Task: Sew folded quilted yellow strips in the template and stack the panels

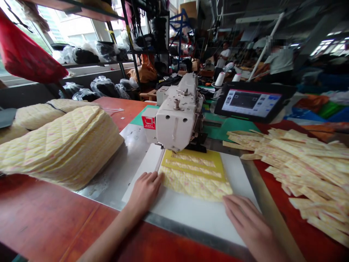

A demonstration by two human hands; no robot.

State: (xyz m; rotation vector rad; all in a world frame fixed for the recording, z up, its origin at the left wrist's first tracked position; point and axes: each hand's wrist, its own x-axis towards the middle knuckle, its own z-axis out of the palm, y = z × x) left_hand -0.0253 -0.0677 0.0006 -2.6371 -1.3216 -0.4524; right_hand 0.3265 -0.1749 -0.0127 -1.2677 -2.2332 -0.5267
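My left hand (145,191) lies flat on a white sewing template board (188,214), its fingertips at the left edge of a quilted pale-yellow fabric panel (193,185). My right hand (245,218) rests on the same board, fingers at the panel's lower right corner. Neither hand grips anything. A yellow slotted plate (195,163) lies over the panel's far part, its two slots showing the quilting. Its far edge runs under the head of an automatic sewing machine (177,116), which hides the needle area.
A tall stack of quilted panels (60,145) lies to the left on the steel-topped table (114,167). A heap of cut quilted strips (305,171) covers the red table at right. A touchscreen (251,105) stands behind the machine. Two co-workers (278,62) stand in the background among shelves of bagged goods.
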